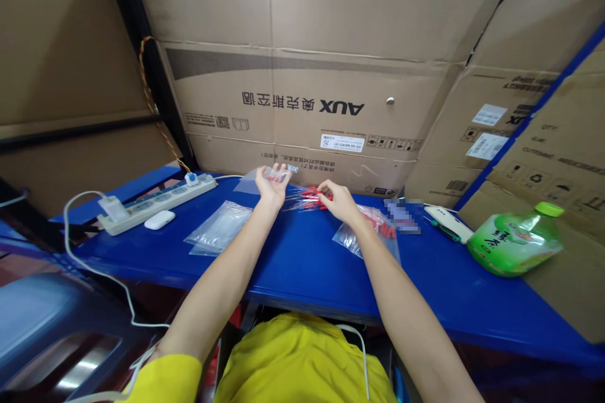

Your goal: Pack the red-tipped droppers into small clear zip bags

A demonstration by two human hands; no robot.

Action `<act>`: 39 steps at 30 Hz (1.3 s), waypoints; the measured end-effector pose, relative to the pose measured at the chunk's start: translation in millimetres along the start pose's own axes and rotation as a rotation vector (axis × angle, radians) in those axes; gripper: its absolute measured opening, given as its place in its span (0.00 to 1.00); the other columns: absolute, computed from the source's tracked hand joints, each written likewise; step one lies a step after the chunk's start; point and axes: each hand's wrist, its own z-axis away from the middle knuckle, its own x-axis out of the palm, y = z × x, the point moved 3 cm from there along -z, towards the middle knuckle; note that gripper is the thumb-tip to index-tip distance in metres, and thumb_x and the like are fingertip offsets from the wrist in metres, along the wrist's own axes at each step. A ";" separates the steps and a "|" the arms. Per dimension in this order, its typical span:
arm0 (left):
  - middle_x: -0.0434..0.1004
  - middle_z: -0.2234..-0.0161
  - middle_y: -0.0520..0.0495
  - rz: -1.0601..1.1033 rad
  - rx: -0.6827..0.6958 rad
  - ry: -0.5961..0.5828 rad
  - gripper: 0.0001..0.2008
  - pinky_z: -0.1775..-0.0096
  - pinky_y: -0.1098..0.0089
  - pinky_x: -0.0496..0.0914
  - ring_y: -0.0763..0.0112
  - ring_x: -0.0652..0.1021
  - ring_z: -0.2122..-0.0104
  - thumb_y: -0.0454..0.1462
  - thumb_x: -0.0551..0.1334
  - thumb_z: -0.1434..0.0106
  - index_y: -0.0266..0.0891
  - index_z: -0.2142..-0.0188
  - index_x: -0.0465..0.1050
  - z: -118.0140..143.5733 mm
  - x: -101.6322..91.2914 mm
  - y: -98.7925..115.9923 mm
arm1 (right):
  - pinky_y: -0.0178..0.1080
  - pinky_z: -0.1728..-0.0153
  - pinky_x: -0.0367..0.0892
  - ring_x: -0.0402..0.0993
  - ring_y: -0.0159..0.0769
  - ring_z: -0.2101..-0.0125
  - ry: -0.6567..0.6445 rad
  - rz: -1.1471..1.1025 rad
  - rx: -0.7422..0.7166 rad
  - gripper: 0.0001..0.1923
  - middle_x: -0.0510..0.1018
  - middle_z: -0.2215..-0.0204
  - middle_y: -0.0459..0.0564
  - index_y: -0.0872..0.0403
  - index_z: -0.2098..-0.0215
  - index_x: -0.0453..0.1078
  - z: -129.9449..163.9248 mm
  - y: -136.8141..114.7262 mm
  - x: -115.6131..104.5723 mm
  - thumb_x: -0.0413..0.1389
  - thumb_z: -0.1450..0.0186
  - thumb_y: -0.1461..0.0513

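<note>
Nearest on the blue desk (302, 271), a stack of empty clear bags (218, 228) lies unfilled at left; a filled bag of red parts (373, 230) lies under the right forearm. The left hand (271, 186) pinches a small clear bag (274, 175) aloft. The right hand (338, 200) closes on loose red parts (309, 197). Judged: bagging is partway through.

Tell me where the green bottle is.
In the head view the green bottle lies on its side at the far right of the blue table, against the cardboard boxes, beyond the right hand.
</note>
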 end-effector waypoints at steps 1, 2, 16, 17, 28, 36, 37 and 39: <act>0.74 0.63 0.49 0.005 0.007 0.001 0.05 0.50 0.59 0.78 0.66 0.82 0.60 0.38 0.57 0.32 0.43 0.66 0.64 -0.3 0.4 1.3 | 0.38 0.58 0.69 0.76 0.37 0.65 0.065 -0.036 -0.008 0.06 0.81 0.64 0.46 0.51 0.57 0.74 -1.1 -2.1 -2.7 0.57 0.30 0.63; 0.75 0.62 0.48 0.008 0.010 0.003 0.05 0.50 0.59 0.78 0.65 0.82 0.59 0.38 0.57 0.32 0.43 0.66 0.64 0.0 0.8 1.6 | 0.38 0.58 0.69 0.76 0.37 0.65 0.119 -0.050 -0.017 0.06 0.81 0.64 0.47 0.51 0.57 0.74 -1.8 -4.4 -4.5 0.57 0.31 0.62; 0.83 0.61 0.40 -0.149 -0.216 -0.081 0.10 0.51 0.56 0.79 0.55 0.84 0.55 0.41 0.59 0.31 0.39 0.60 0.76 42.8 7.8 -62.2 | 0.38 0.59 0.68 0.77 0.39 0.66 0.202 -0.019 -0.036 0.07 0.83 0.65 0.47 0.49 0.58 0.81 0.6 -33.9 21.3 0.61 0.32 0.60; 0.83 0.60 0.38 -0.173 -0.241 -0.086 0.12 0.50 0.55 0.78 0.54 0.84 0.55 0.42 0.58 0.31 0.38 0.58 0.76 45.7 8.3 -64.6 | 0.38 0.59 0.69 0.77 0.39 0.66 0.208 -0.040 -0.020 0.07 0.83 0.64 0.48 0.49 0.58 0.81 0.1 -33.4 22.2 0.61 0.33 0.61; 0.85 0.56 0.35 -0.225 -0.298 -0.115 0.14 0.47 0.50 0.77 0.51 0.85 0.55 0.41 0.57 0.31 0.36 0.54 0.77 53.9 8.5 -71.0 | 0.38 0.61 0.70 0.76 0.38 0.69 0.297 -0.125 0.146 0.04 0.84 0.66 0.46 0.49 0.66 0.78 1.0 -29.6 24.5 0.61 0.36 0.60; 0.83 0.54 0.40 -0.147 -0.191 -0.069 0.05 0.49 0.58 0.78 0.57 0.83 0.52 0.36 0.59 0.31 0.39 0.59 0.74 44.9 10.9 -61.3 | 0.38 0.61 0.68 0.74 0.37 0.69 0.258 -0.081 0.048 0.07 0.82 0.65 0.47 0.50 0.61 0.81 -2.0 -17.4 11.3 0.60 0.32 0.58; 0.83 0.54 0.41 -0.136 -0.164 -0.057 0.05 0.49 0.58 0.78 0.57 0.83 0.51 0.36 0.60 0.32 0.40 0.60 0.74 42.3 10.4 -57.4 | 0.39 0.60 0.69 0.75 0.38 0.66 0.251 -0.032 0.055 0.08 0.82 0.64 0.47 0.50 0.60 0.81 -1.6 -13.2 7.0 0.59 0.31 0.59; 0.82 0.53 0.41 -0.113 -0.134 -0.029 0.04 0.48 0.57 0.78 0.57 0.82 0.48 0.36 0.59 0.32 0.40 0.62 0.73 37.6 8.9 -49.6 | 0.41 0.56 0.69 0.76 0.41 0.60 0.219 0.096 0.087 0.09 0.83 0.60 0.48 0.49 0.57 0.80 0.2 -3.6 -0.9 0.57 0.31 0.63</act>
